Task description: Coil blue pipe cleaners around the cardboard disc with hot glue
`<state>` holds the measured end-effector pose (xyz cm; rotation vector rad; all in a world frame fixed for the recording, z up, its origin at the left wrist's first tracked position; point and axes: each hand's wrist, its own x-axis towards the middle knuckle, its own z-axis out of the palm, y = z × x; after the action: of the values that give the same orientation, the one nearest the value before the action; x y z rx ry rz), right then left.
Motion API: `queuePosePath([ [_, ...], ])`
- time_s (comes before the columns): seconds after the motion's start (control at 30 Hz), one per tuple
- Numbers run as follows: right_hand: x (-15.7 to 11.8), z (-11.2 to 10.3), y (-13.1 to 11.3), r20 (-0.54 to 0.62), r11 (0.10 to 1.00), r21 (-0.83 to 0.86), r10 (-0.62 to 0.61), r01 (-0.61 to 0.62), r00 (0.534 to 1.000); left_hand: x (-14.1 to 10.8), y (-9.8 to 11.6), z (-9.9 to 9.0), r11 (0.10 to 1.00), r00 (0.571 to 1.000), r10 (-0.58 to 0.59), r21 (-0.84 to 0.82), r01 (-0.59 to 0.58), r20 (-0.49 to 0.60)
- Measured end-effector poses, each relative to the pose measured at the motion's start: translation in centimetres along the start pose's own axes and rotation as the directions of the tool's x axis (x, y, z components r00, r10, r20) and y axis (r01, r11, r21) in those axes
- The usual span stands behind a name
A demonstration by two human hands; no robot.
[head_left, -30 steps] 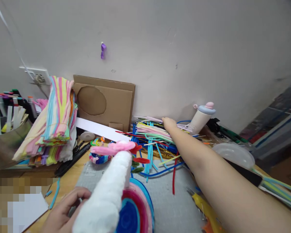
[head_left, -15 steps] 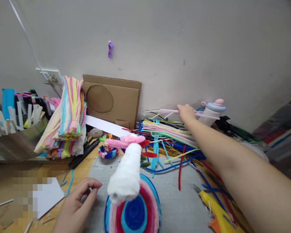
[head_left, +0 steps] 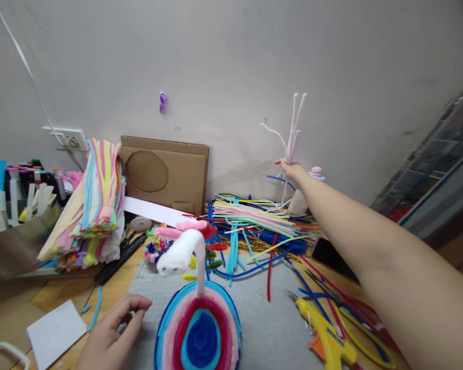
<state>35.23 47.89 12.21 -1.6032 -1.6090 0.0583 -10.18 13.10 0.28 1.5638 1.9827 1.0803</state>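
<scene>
My right hand (head_left: pixel 293 168) is stretched out toward the wall, its fingers closed around a few white and pale pink pipe cleaners (head_left: pixel 291 136). They stand roughly upright, and one bends off to the left. My left hand (head_left: pixel 113 329) rests low at the left of the grey cutting mat (head_left: pixel 258 313), fingers loosely curled and holding nothing. Right of it is a round piece (head_left: pixel 200 336) with blue, pink and red rings. A bent white fuzzy shape (head_left: pixel 179 253) rises from it on a white stem, with pink, red and green fuzzy pieces behind.
A heap of colourful pipe cleaners (head_left: pixel 254 216) lies below my right hand, near a white bottle (head_left: pixel 299 203). A yellow glue gun (head_left: pixel 324 334) and yellow-handled scissors (head_left: pixel 364 336) are at right. Pipe cleaner bundles (head_left: pixel 100 190) and cardboard (head_left: pixel 185 172) stand at left.
My right hand has lifted the pale pipe cleaners from the heap, turning them from lying flat to upright. The left hand stays nearly still. The view has shifted right.
</scene>
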Motion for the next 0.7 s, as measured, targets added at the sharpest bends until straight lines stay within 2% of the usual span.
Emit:
queuePosePath([
  [0.17,0.4,-1.6,-1.9,-0.05,0.964,0.262,-0.026,0.038,0.998,-0.2,-0.2,0.0,1.0,1.0,0.017,0.008,-0.017,0.012],
  [0.37,1.1,-2.1,-2.7,0.011,0.903,0.43,-0.022,0.015,1.0,0.0,-0.4,0.1,0.998,0.998,0.056,0.012,-0.057,0.019],
  [0.53,1.5,-2.7,-2.9,-0.057,0.889,0.458,0.038,-0.008,0.998,-0.1,-0.6,0.3,0.998,0.998,0.054,0.027,-0.055,0.029],
  [0.7,2.0,-4.3,-4.6,-0.165,0.92,0.39,0.045,0.023,0.985,-0.2,-0.8,0.4,0.998,0.997,0.052,0.034,-0.054,0.053],
])
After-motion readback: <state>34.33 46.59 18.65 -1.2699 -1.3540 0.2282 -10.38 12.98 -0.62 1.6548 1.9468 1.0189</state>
